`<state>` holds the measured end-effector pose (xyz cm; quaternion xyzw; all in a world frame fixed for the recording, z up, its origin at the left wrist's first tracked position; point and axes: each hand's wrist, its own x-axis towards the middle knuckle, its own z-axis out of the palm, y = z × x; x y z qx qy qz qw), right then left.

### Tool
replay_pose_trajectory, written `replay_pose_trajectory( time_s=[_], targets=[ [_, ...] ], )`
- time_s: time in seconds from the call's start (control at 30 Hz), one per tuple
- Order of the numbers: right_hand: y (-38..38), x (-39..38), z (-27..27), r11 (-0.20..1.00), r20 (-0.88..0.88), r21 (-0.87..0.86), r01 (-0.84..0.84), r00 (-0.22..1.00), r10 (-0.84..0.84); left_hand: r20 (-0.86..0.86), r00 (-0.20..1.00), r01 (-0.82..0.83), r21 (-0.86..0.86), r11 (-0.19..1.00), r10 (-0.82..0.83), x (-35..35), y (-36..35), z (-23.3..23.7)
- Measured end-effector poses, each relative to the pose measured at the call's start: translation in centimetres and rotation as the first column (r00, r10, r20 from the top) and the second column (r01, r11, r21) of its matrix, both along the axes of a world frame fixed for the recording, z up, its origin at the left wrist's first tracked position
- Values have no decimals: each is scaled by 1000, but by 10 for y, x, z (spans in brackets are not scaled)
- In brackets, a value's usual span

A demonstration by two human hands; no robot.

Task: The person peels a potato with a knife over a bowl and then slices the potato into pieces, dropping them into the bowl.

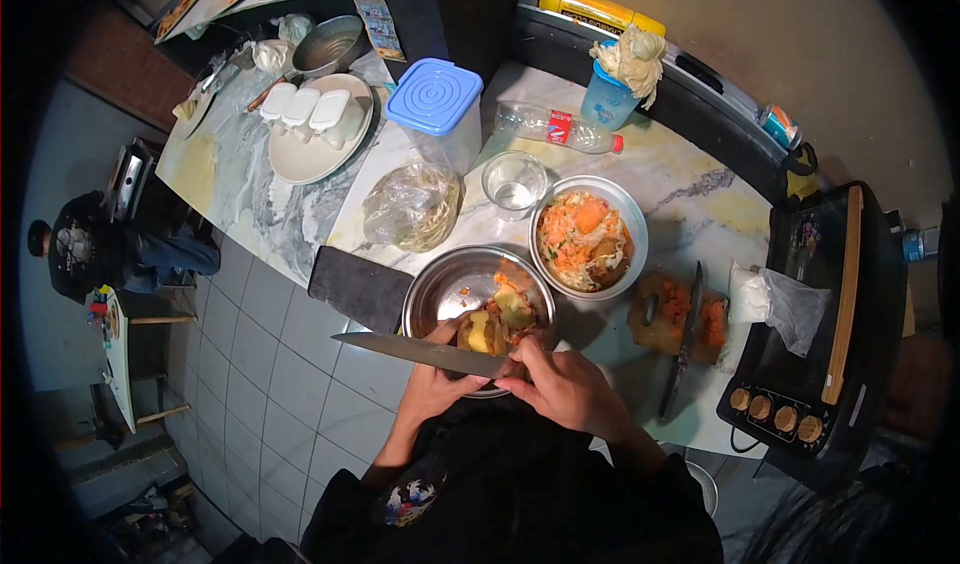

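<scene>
My right hand [562, 386] is closed around a large knife [415, 351], whose blade points left across the front of a steel bowl [422, 282]. Over that bowl my left hand [438, 389] grips a partly peeled potato [482, 335], yellow flesh showing between strips of brown skin. The blade covers part of the left fingers and the potato's lower side. Inside the bowl lie a yellowish peeled piece [516, 309] and orange scraps. Just behind and to the right stands a second bowl [638, 226] with shredded orange and white vegetables and a brown potato-like lump [608, 256].
On the right, another knife [686, 349] rests across a cutting board [650, 339] with orange pieces, beside a toaster oven [800, 364]. Behind are a glass bowl [514, 186], plastic bottle [560, 129], blue-lidded container [435, 99] and bag [412, 207]. A person [100, 244] is far left.
</scene>
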<state>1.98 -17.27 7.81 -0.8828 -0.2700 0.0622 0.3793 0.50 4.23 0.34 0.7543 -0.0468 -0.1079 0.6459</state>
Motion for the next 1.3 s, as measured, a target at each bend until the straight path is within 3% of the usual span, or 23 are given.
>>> replay_pose_trajectory(
  time_s=[0.17, 0.23, 0.3, 0.33, 0.43, 0.47, 0.53, 0.63, 0.77, 0.87, 0.93, 1.03, 1.1, 1.17, 1.3],
  targets=[
    [1, 3, -9, 997, -64, 59, -59, 996, 63, 43, 998, -40, 20, 999, 39, -2, 1, 2],
    [0, 4, 3, 996, -117, -23, -82, 990, 78, 76, 996, -42, 38, 998, 39, -3, 1, 1],
    [-4, 2, -1, 996, -97, 69, -64, 993, 70, 5, 990, -140, -87, 986, 141, -7, 0, 2],
    [-7, 2, -3, 986, -76, 159, -50, 995, 63, 8, 990, -141, -87, 986, 143, -6, 1, 2],
    [-14, 0, 4, 994, -184, 81, -69, 979, 83, 30, 995, -94, -110, 990, 97, -5, 3, 5],
    [-13, 0, 4, 994, -183, 81, -69, 980, 83, 62, 997, -40, -30, 999, 42, -5, 1, 6],
    [-10, 1, 4, 994, -102, 10, -106, 989, 106, 127, 992, 6, 81, 997, -16, -3, -7, 12],
    [-7, 2, 8, 992, -9, -97, -85, 996, 85, 81, 994, -72, 9, 997, 71, -7, -11, 6],
    [-8, -2, 8, 993, -31, -83, -88, 996, 86, 150, 985, -86, -23, 996, 89, -8, -5, 4],
    [-8, -3, 4, 996, -14, -66, -66, 998, 65, 145, 986, -86, 45, 995, 79, -11, -5, 5],
    [-5, 1, 3, 998, 134, -35, -56, 989, 60, 110, 989, -105, 35, 994, 100, -10, -9, 7],
    [0, 1, 3, 998, 141, -48, -28, 989, 35, 210, 974, -105, 86, 991, 85, -10, -13, 2],
    [-1, 1, 0, 999, 141, -41, -26, 990, 32, 202, 976, -94, 55, 994, 81, -8, -14, 8],
    [-3, -1, 0, 999, 139, -32, -27, 990, 31, 78, 989, -121, -76, 990, 127, -8, -14, 13],
    [-2, -3, 2, 1000, 70, 3, 12, 997, -12, 82, 993, -86, -39, 996, 89, -9, -10, 7]
  ],
)
